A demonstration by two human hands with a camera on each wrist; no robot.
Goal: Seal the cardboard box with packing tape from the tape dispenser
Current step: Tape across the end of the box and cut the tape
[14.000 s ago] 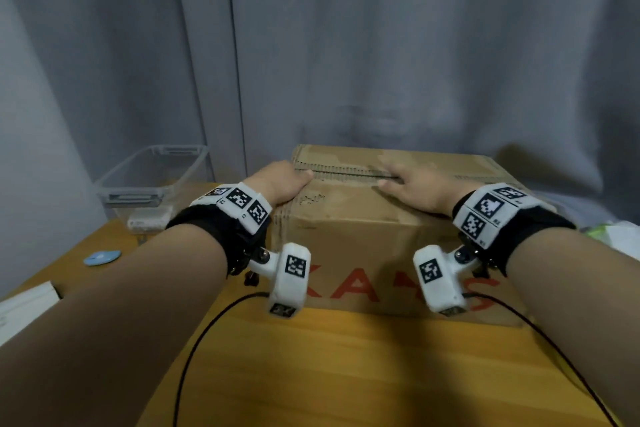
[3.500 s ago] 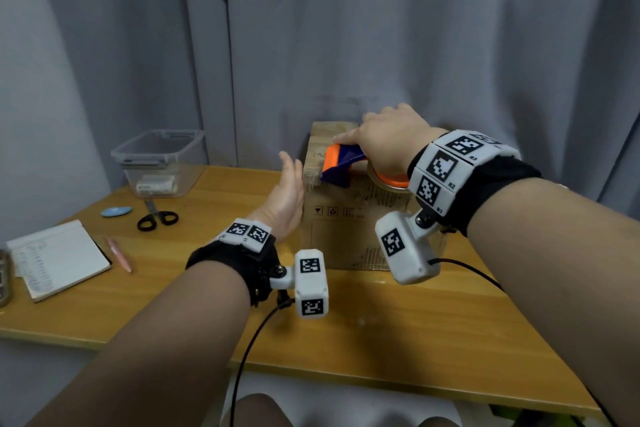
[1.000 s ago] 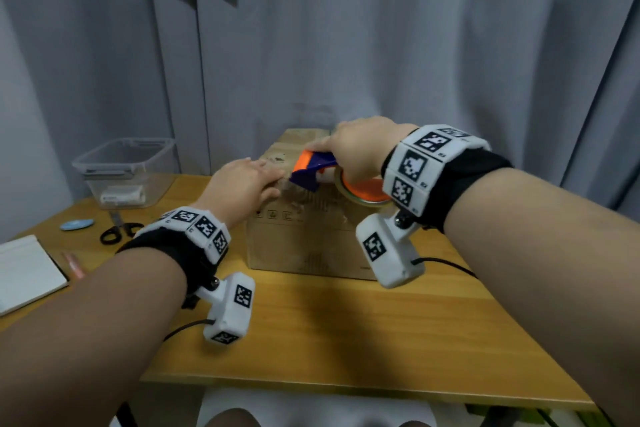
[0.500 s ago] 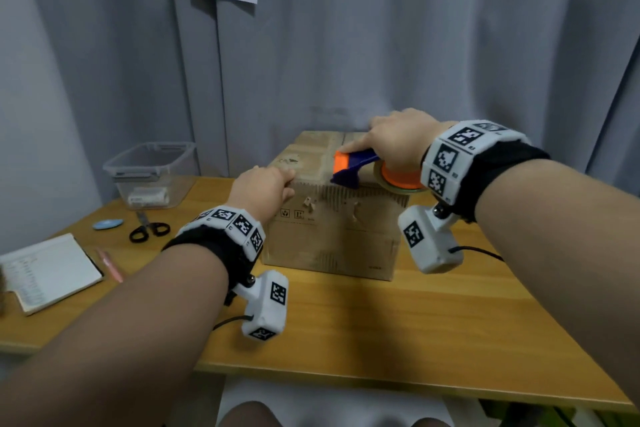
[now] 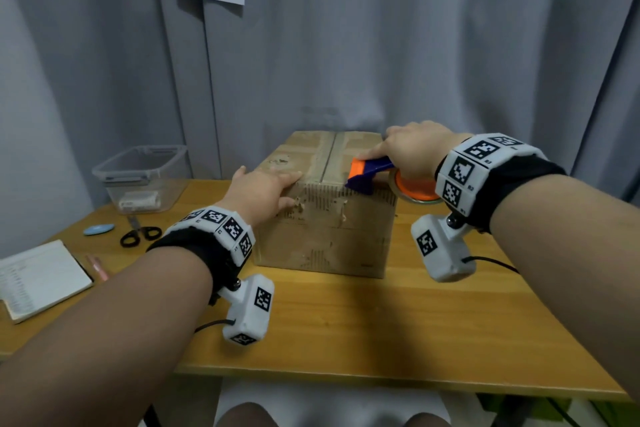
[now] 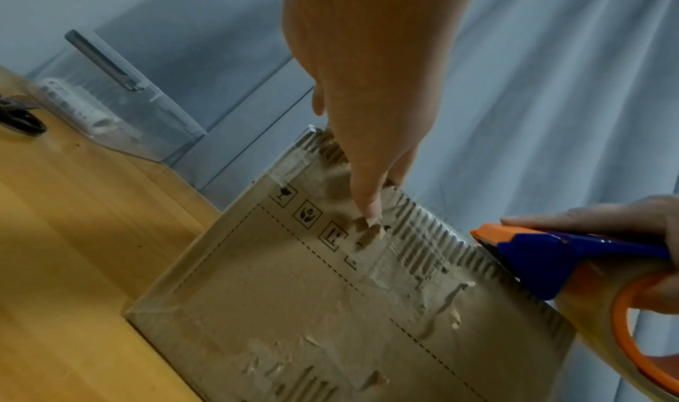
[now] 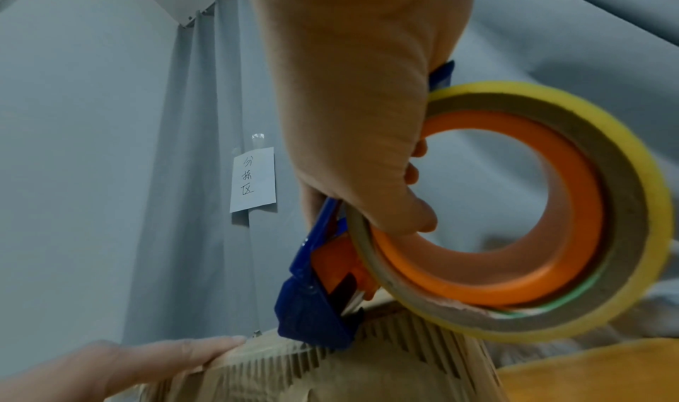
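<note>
Head view: I am bracing the box (image 5: 325,225) on the desk (image 5: 363,319) with my left hand (image 5: 263,194) lying flat on its near top edge, while my right hand (image 5: 412,152) is gripping the dispenser (image 5: 372,177) at that edge. Next I judge I should be pulling tape back along the seam. Beyond are scissors (image 5: 138,236), a bin (image 5: 142,177), a curtain (image 5: 415,45).

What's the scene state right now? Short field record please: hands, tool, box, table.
left hand: rests on the box's near top edge, fingers fairly straight
right hand: grips the dispenser
dispenser: blue nose on the box's near top edge, right of the seam
box: flaps closed, on the table
left of box: clear bin, scissors, notebook
</note>
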